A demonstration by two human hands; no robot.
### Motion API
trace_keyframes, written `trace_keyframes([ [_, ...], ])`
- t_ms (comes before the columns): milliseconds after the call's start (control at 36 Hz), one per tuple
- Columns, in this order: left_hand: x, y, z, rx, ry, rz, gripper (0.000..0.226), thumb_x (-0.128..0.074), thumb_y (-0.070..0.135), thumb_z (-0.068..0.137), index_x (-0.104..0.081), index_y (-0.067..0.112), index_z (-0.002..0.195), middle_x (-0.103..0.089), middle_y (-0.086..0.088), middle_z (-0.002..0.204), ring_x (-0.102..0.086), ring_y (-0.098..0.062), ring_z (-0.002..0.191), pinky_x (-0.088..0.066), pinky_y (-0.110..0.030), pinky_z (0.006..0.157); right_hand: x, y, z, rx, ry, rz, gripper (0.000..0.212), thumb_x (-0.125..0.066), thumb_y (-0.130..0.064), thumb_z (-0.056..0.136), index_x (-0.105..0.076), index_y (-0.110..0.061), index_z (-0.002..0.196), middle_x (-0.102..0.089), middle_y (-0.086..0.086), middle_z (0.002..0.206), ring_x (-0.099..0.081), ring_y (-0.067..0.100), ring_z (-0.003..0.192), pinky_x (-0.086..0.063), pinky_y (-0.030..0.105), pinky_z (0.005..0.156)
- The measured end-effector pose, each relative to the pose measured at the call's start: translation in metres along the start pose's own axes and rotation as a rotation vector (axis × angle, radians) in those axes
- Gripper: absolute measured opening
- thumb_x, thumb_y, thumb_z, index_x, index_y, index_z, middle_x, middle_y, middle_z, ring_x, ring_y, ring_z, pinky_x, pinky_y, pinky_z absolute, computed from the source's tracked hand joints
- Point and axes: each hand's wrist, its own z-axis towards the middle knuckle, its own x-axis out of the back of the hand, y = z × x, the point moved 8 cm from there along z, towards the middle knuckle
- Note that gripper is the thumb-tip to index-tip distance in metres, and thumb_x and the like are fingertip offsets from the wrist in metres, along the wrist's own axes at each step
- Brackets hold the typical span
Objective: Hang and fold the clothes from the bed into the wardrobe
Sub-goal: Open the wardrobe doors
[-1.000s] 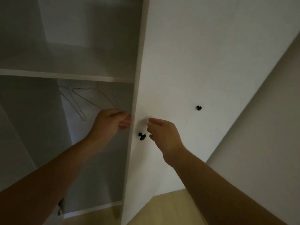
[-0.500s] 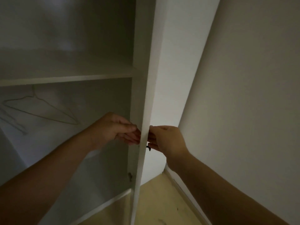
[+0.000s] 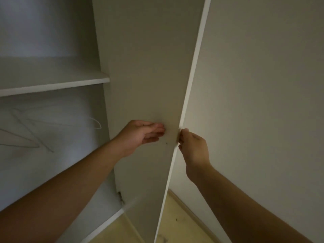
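Observation:
The white wardrobe door [image 3: 149, 76] stands swung out to the right, its inner face toward me. My left hand [image 3: 140, 135] rests on that inner face with its fingers straight. My right hand [image 3: 192, 148] is at the door's outer edge [image 3: 185, 106], fingers curled round it; the fingertips are hidden behind the panel. Inside the wardrobe, several thin wire hangers [image 3: 35, 134] hang below a white shelf [image 3: 52, 86]. No clothes or bed are in view.
A plain wall [image 3: 263, 102] runs close on the right of the door, with a skirting board [image 3: 192, 214] along pale wooden floor [image 3: 175, 225]. A door hinge [image 3: 120, 197] sits low on the wardrobe's side panel. The shelf holds nothing visible.
The door has swung further open to the right, so its inner face now shows. Both hands moved right with it, and the black knob has gone out of sight.

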Motion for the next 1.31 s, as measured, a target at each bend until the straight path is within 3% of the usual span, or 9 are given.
trace_keyframes([
  [222,-0.014,-0.020,0.014,-0.009,0.041,-0.064,0.022,-0.057,0.021,0.100,-0.068,0.014,0.117,-0.073,0.000,0.118,-0.068,-0.016,0.113,-0.050,-0.032,0.100,0.011,0.015,0.008,0.003,-0.027,0.076,0.035,-0.046,-0.033,0.102,-0.078,-0.038,0.087,-0.072,-0.019,0.082,-0.068,-0.002,0.086,-0.050,0.019,0.081],
  [333,0.008,-0.029,-0.003,-0.036,0.204,-0.088,0.026,-0.050,0.017,0.103,-0.069,0.004,0.115,-0.074,-0.012,0.110,-0.071,-0.024,0.104,-0.057,-0.032,0.092,0.004,0.013,-0.005,0.065,-0.026,0.047,0.041,-0.047,-0.024,0.100,-0.076,-0.038,0.074,-0.073,-0.023,0.080,-0.065,-0.011,0.073,-0.047,0.004,0.056],
  [444,0.042,-0.050,-0.038,-0.002,0.346,-0.084,0.030,-0.045,0.016,0.105,-0.070,0.000,0.105,-0.074,-0.019,0.100,-0.073,-0.029,0.093,-0.057,-0.035,0.086,-0.012,0.015,-0.025,0.146,-0.005,0.004,0.033,-0.054,-0.031,0.099,-0.059,-0.036,0.130,-0.062,-0.016,0.129,-0.057,0.000,0.109,-0.041,0.021,0.095],
  [528,0.080,-0.070,-0.071,0.047,0.437,-0.085,0.030,-0.046,0.018,0.105,-0.070,0.000,0.101,-0.074,-0.016,0.091,-0.072,-0.029,0.084,-0.057,-0.034,0.078,-0.040,0.001,-0.051,0.324,-0.056,-0.046,0.040,-0.054,-0.037,0.099,-0.048,-0.045,0.137,-0.049,-0.022,0.140,-0.047,-0.003,0.126,-0.036,0.024,0.105],
  [750,0.220,-0.108,-0.159,0.165,0.773,-0.147,0.029,-0.049,0.022,0.103,-0.070,0.003,0.098,-0.074,-0.010,0.085,-0.073,-0.026,0.077,-0.056,-0.033,0.074,-0.186,0.025,-0.072,0.161,-0.510,-0.105,0.041,-0.047,-0.031,0.103,-0.048,-0.032,0.144,-0.049,-0.024,0.133,-0.046,-0.013,0.107,-0.026,-0.010,0.074],
  [833,0.278,-0.112,-0.186,0.196,0.901,-0.151,0.029,-0.049,0.023,0.104,-0.071,0.004,0.098,-0.076,-0.009,0.084,-0.075,-0.025,0.076,-0.057,-0.034,0.075,-0.241,0.029,-0.076,0.118,-0.581,-0.105,0.039,-0.049,-0.028,0.103,-0.054,-0.025,0.141,-0.054,-0.016,0.138,-0.050,-0.006,0.114,-0.031,0.001,0.092],
  [944,0.355,-0.113,-0.212,0.221,1.045,-0.167,0.029,-0.049,0.023,0.104,-0.070,0.006,0.096,-0.075,-0.007,0.082,-0.074,-0.023,0.074,-0.057,-0.034,0.070,-0.312,0.037,-0.082,0.047,-0.656,-0.098,0.036,-0.052,-0.028,0.102,-0.059,-0.023,0.136,-0.058,-0.017,0.125,-0.052,-0.005,0.103,-0.030,-0.012,0.063],
  [1083,0.459,-0.113,-0.240,0.279,1.283,-0.229,0.025,-0.056,0.029,0.101,-0.064,0.005,0.103,-0.068,-0.010,0.095,-0.071,-0.025,0.081,-0.057,-0.034,0.070,-0.395,0.049,-0.094,0.040,-0.737,-0.198,0.030,-0.048,-0.035,0.104,-0.066,-0.017,0.120,-0.063,-0.025,0.102,-0.059,-0.012,0.084,-0.030,-0.005,0.059],
  [1306,0.599,-0.121,-0.256,0.408,1.398,-0.235,0.085,-0.073,0.063,0.078,-0.047,0.008,0.138,-0.053,-0.011,0.116,-0.053,-0.029,0.107,-0.051,-0.041,0.084,-0.491,0.071,-0.105,0.000,-0.770,-0.331,0.037,-0.048,-0.039,0.103,-0.067,-0.009,0.089,-0.068,-0.001,0.091,-0.059,-0.013,0.079,-0.039,0.000,0.051],
])
